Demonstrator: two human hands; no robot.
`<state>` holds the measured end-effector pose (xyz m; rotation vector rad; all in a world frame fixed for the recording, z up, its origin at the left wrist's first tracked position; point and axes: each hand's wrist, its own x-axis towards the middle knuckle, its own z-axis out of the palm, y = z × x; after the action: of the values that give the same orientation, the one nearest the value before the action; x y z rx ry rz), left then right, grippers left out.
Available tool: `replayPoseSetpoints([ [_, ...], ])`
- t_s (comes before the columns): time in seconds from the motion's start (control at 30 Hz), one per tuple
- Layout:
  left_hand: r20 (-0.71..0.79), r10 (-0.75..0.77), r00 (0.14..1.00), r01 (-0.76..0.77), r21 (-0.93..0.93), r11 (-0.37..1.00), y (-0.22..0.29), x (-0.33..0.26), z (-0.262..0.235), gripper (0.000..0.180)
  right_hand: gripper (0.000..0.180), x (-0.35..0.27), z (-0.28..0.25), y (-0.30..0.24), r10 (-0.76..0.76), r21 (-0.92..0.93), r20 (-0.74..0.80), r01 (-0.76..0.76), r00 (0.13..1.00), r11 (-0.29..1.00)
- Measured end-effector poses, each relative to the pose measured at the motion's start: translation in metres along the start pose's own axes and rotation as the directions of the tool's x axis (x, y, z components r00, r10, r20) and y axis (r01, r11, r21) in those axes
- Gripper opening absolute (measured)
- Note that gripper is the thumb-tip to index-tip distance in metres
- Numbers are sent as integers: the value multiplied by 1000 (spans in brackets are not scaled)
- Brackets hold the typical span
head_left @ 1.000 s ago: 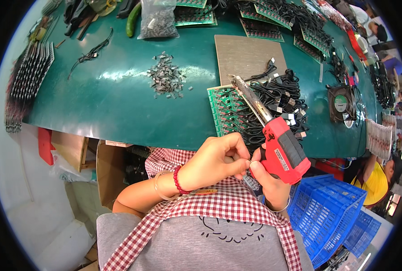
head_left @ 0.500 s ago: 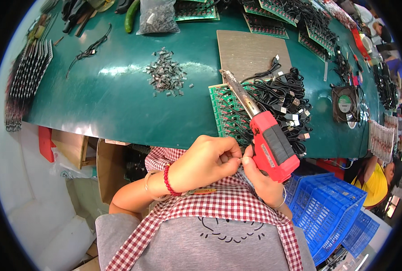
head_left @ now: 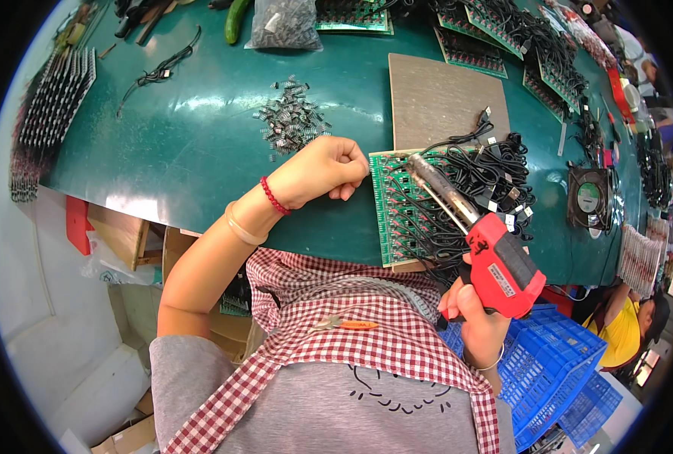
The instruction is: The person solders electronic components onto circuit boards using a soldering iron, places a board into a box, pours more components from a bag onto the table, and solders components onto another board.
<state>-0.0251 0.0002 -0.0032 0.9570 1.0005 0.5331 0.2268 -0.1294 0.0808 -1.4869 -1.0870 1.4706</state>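
My right hand (head_left: 478, 318) grips the handle of a red and black soldering gun (head_left: 506, 266), its metal barrel slanting up and left over a green circuit board panel (head_left: 388, 203). Black cables (head_left: 448, 219) lie across that panel, their plugs bunched on its right. My left hand (head_left: 329, 171) is closed, fingers curled together, at the panel's upper left edge. Whatever it pinches, if anything, is hidden or too small to make out. Just beyond it lies a loose pile of small dark multi-legged parts (head_left: 292, 121).
A brown board (head_left: 446, 98) lies behind the panel. At the back are a bag of small parts (head_left: 285, 23), a green cucumber (head_left: 236, 21) and more cabled circuit boards (head_left: 472, 53). A small fan (head_left: 587, 195) sits right. Blue crates (head_left: 552, 363) stand below; a person in yellow (head_left: 622, 333) is beyond.
My hands, close together near my apron before, have parted. The left has moved up to the panel's left edge; the right has lowered rightward with the soldering gun. The view has shifted slightly.
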Motion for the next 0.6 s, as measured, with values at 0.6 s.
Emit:
replayPoseSetpoints([
  [0.6,34,-43,998,44,-40,998,1,9,-9,7,28,17,12,8,68,-95,-25,-70,997,993],
])
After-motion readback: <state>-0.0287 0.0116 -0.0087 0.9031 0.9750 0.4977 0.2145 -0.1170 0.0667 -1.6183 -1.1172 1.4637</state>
